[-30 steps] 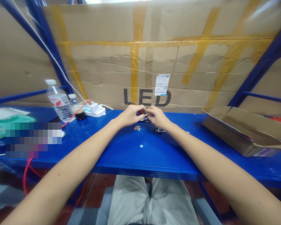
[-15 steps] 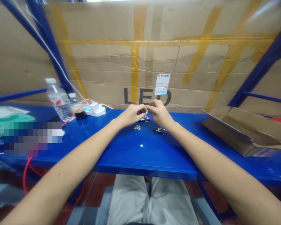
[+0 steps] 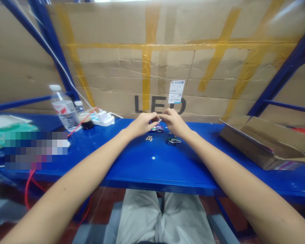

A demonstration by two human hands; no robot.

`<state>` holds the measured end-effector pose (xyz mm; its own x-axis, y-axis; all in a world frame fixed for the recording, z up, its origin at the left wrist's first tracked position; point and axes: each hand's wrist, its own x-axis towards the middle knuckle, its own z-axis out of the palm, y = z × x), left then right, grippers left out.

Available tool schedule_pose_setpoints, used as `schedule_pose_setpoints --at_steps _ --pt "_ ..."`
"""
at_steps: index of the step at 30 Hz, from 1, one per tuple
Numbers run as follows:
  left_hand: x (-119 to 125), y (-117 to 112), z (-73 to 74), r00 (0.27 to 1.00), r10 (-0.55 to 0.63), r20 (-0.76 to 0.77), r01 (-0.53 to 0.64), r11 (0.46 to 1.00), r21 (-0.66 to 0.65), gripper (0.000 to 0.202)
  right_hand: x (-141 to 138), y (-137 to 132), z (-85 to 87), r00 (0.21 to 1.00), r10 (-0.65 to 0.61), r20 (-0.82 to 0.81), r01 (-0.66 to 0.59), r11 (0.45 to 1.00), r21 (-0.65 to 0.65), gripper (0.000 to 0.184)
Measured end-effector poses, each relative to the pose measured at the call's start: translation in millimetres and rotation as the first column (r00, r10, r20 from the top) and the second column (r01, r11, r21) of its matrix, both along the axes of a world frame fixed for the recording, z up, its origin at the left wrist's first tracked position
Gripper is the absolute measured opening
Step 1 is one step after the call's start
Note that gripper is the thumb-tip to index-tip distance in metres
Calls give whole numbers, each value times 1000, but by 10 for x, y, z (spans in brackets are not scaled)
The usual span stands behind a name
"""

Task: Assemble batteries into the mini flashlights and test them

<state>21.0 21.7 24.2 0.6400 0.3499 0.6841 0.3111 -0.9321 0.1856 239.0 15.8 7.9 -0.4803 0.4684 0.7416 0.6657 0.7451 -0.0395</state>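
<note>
My left hand (image 3: 142,124) and my right hand (image 3: 175,122) meet fingertip to fingertip above the far part of the blue table (image 3: 132,169). Both are closed in a pinch around something small with a pale, shiny glint; its kind is too small to make out. Just under the fingers lies a pile of shiny, multicoloured metal pieces (image 3: 157,128), partly covered by my left hand. Several small gold-coloured metal bits (image 3: 149,138) sit in a cluster nearer me. Below my right hand lie a few dark and silvery clips shaped like carabiners (image 3: 173,141).
An open cardboard box (image 3: 259,149) stands at the right. Leftward are a water bottle (image 3: 66,112), a smaller bottle with dark liquid (image 3: 85,122), a white power strip (image 3: 104,119) and a green packet (image 3: 15,130). A large taped carton (image 3: 117,78) walls off the back.
My right fingers have shifted very slightly, showing a bit more of the pale glint between the fingertips. Everything else stays where it was.
</note>
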Motion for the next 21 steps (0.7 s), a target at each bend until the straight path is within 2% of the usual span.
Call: schedule_pose_setpoints --at_steps 8,21 --pt "9 -13 5 1000 22 -16 -21 997 72 7 -8 8 -38 997 35 -63 -40 996 -82 33" --pt "12 12 -14 997 52 48 -53 998 32 12 -35 -9 -70 994 42 -105 -63 976 -207 27"
